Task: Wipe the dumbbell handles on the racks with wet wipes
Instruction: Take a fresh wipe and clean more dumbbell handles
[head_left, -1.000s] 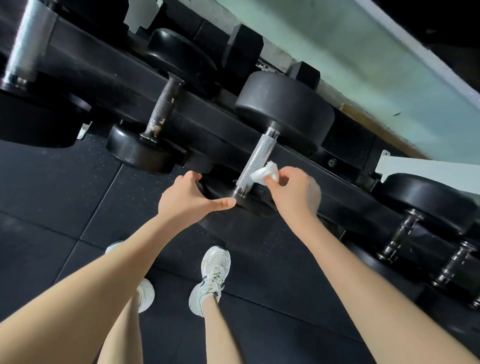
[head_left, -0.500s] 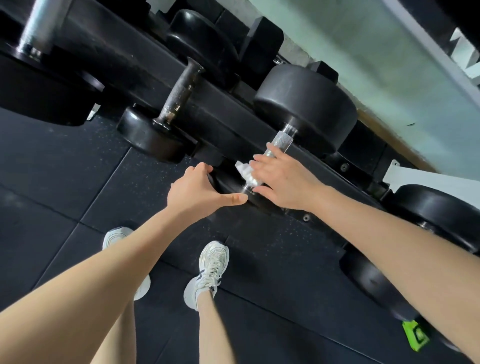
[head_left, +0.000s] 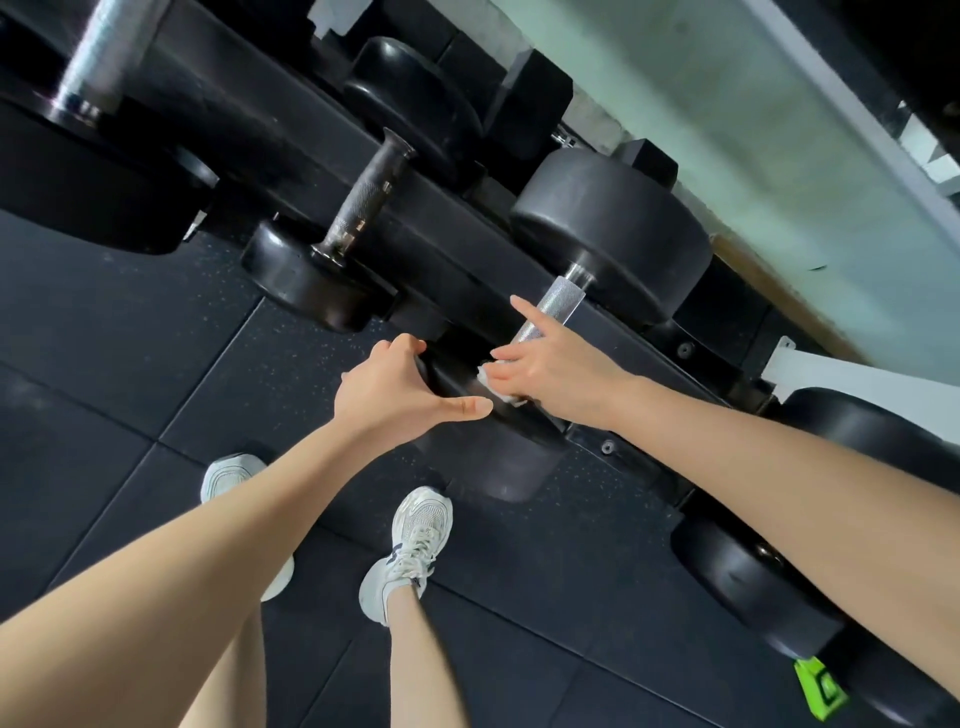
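A black dumbbell with a silver knurled handle (head_left: 551, 308) lies on the low black rack (head_left: 291, 156). My right hand (head_left: 550, 370) wraps the near end of that handle with a white wet wipe (head_left: 488, 376) under the palm; its index finger sticks out straight. My left hand (head_left: 400, 388) grips the edge of the dumbbell's near black head (head_left: 498, 452), thumb stretched to the right. To the left sits a smaller dumbbell with a dark worn handle (head_left: 366, 195).
More black dumbbells line the rack, at far left (head_left: 93, 171) and lower right (head_left: 753, 582). A pale green wall (head_left: 727, 104) runs behind. My white sneakers (head_left: 410, 551) stand on dark rubber floor tiles. A green tag (head_left: 821, 691) lies at the lower right.
My right hand went from pinching the wipe beside the handle to wrapping it around the handle, then slid down to the near end. My left hand kept its grip on the dumbbell head.
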